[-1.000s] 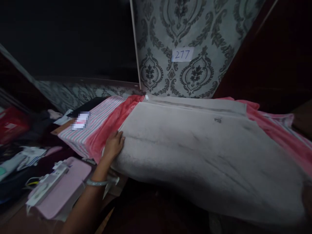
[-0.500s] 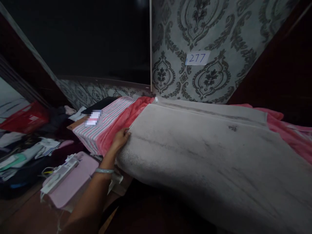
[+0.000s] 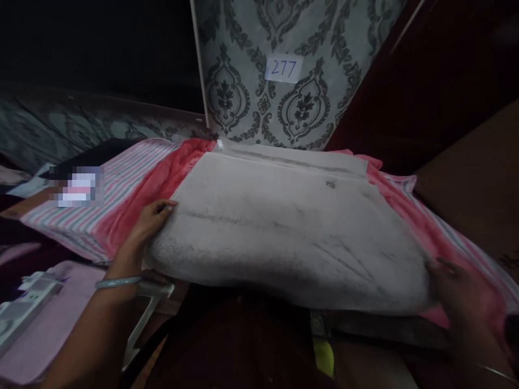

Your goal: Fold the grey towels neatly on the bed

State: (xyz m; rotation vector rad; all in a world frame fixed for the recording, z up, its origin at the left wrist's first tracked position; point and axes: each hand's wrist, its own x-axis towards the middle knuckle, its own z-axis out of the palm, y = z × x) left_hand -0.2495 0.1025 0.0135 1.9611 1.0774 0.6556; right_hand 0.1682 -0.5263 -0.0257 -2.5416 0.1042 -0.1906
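Cloth [image 3: 263,205] on blanket [image 3: 152,186], before wall [image 3: 263,102]

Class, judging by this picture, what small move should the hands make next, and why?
Probably pull the grey cloth gently taut sideways: the left hand and right hand are at its opposite edges, and dark lines, perhaps creases, run across it.

Pale grey cloth [image 3: 259,216], smudged and streaked, spread wide, near edge curving down, red fabric [image 3: 160,181] at both ends
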